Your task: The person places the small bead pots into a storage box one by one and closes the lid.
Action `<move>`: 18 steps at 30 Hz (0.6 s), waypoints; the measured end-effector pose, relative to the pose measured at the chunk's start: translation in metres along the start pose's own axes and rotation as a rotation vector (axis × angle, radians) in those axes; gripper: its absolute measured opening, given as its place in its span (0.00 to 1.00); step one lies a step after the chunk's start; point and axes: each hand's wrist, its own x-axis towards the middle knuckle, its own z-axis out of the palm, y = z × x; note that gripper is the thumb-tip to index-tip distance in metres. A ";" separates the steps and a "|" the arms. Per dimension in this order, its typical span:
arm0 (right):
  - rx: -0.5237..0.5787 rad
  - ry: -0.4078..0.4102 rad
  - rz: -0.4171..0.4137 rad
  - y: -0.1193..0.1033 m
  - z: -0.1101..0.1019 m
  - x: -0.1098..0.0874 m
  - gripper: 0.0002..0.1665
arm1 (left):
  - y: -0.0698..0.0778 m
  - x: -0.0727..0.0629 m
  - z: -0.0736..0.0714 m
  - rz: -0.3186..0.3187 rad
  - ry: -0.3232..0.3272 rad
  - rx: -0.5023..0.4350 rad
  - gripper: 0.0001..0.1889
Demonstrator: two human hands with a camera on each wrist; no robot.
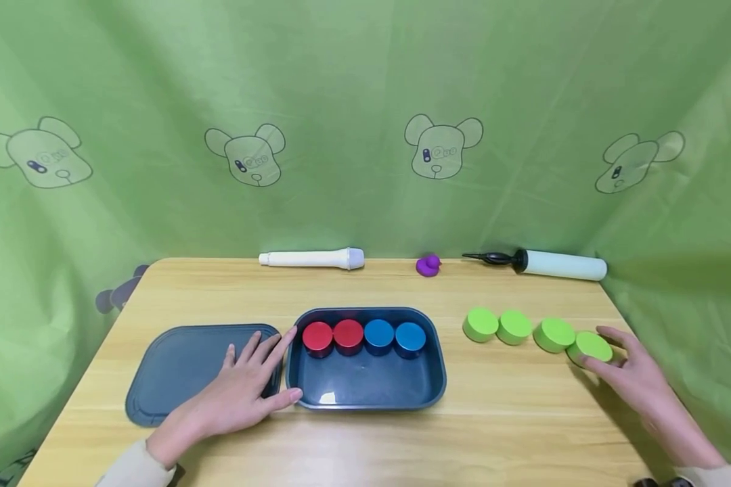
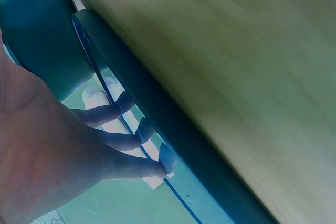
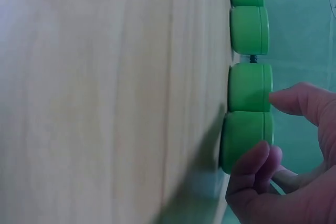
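My left hand (image 1: 240, 392) lies with fingers spread over the dark blue lid (image 1: 183, 365) and the left rim of the dark blue tray (image 1: 365, 389). In the left wrist view its fingertips overlap the lid's edge. Two red round tins (image 1: 317, 338) and two blue round tins (image 1: 379, 336) stand in a row along the tray's back wall. At the right, my right hand (image 1: 636, 375) holds the rightmost green round tin (image 1: 589, 347), thumb at its front left and fingers at its right side. Several green round tins (image 3: 249, 86) form a row beside it.
Along the table's back edge lie a white microphone-shaped stick (image 1: 311, 259), a purple rubber duck (image 1: 428, 265) and a hand pump (image 1: 560, 264) with a black nozzle. A green printed curtain (image 1: 353, 135) hangs behind and at both sides of the wooden table (image 1: 371, 453).
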 end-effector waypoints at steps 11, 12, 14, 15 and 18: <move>-0.010 -0.018 0.111 0.006 -0.001 0.002 0.50 | 0.000 0.000 0.003 0.010 -0.008 -0.006 0.50; -0.014 -0.014 0.123 0.005 -0.003 0.002 0.51 | 0.000 0.000 0.002 0.009 -0.007 -0.007 0.51; -0.014 0.003 0.145 0.002 -0.004 0.000 0.54 | 0.001 0.000 0.001 0.008 -0.005 -0.011 0.51; -0.006 0.019 0.154 0.000 -0.004 -0.001 0.55 | 0.001 -0.001 0.000 0.008 -0.005 -0.007 0.51; 0.076 0.104 0.180 -0.007 -0.003 -0.008 0.57 | 0.002 0.000 -0.002 0.009 -0.008 -0.003 0.50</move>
